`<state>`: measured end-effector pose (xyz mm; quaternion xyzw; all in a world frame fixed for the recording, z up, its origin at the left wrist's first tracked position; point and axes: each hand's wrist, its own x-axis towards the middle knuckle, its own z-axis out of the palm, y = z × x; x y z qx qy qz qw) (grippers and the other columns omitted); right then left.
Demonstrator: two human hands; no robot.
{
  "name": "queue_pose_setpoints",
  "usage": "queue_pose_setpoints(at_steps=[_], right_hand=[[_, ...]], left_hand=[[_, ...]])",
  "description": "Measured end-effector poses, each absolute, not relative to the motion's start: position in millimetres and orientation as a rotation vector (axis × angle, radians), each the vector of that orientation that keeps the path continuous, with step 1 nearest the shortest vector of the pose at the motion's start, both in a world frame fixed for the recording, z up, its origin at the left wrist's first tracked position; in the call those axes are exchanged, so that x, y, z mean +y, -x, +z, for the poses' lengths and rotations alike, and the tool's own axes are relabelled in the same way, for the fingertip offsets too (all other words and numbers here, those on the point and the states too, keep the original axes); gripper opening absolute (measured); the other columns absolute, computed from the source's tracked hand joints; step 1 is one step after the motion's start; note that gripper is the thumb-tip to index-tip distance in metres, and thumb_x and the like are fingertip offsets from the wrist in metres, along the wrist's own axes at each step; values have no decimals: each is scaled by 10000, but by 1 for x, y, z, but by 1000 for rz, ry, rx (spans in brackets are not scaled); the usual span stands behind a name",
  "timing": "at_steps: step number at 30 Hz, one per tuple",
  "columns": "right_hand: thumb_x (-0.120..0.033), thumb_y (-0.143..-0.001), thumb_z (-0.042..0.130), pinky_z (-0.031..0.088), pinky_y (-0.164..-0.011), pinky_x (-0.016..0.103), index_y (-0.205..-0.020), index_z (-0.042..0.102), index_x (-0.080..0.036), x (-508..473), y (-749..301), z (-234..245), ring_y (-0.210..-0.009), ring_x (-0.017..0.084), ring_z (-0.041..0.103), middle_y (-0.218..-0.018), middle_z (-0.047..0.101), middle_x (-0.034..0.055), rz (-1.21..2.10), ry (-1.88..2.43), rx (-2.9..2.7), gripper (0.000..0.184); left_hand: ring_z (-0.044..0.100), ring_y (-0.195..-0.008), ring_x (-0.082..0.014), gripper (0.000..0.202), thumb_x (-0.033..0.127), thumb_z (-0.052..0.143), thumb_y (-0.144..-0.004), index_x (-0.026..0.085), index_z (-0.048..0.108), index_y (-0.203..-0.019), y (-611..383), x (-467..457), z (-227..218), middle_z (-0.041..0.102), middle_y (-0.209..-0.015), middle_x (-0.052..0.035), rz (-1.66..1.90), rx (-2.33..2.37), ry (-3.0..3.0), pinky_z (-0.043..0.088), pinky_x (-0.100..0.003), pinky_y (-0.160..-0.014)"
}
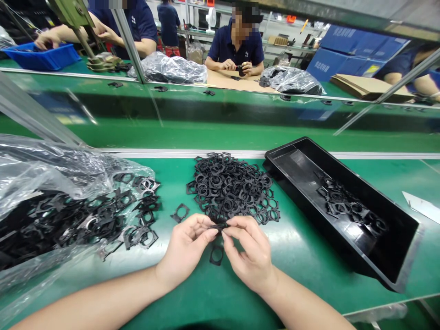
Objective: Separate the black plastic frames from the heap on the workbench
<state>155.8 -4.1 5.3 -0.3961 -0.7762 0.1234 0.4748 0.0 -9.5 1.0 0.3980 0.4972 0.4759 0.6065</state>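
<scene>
at the middle of the green surface (206, 298), on the near side of a pile (233, 183) of black rings, my left hand (190, 250) and right hand (249, 256) meet, thumbs and fingertips pinching a small black part (219, 226) from either side; its outline is mostly hidden. a square-cornered ring (216, 262) lies flat just below, nearer me. if the held part matches it, i judge it light and fairly stiff, probably moulded plastic, smooth enough to slip slightly, with a thin frame that might crack if twisted hard. the outer edges, at opposite corners, seem the best hold, with light pressure. to my right, the black tray (290, 160) contains similar parts; to my left, the clear bag (30, 169) spills more
</scene>
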Motion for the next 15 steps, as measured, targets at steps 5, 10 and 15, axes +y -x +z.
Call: queue_pose_setpoints(at_steps=[5, 10, 15], right_hand=[[-26, -766, 578, 519, -699, 361, -897, 600, -193, -3, -155, 4, -819, 190, 577, -898, 588, 75, 268, 961, -1904, 213], [-8, -753, 593, 512, -719, 370, -900, 596, -186, -3, -155, 4, -832, 195, 576, -906, 592, 79, 292, 950, -1891, 231], [-9, -758, 593, 504, -732, 364, -912, 601, -185, -1, -157, 3, -841, 194, 578, -924, 595, 82, 376, 948, -1895, 234]], left_hand=[[564, -680, -115, 155, 254, 681, -737, 167, 570, -802, -1, -10, 0, 605, -724, 14, 1088, 1143, -878, 495, -232, -656], [568, -698, -117, 149, 253, 677, -743, 171, 571, -806, -1, -11, 0, 608, -736, 13, 1112, 1130, -900, 493, -230, -670], [582, -718, -117, 117, 228, 665, -755, 174, 578, -811, 0, -12, 0, 631, -751, 7, 1125, 1129, -943, 484, -218, -684]])
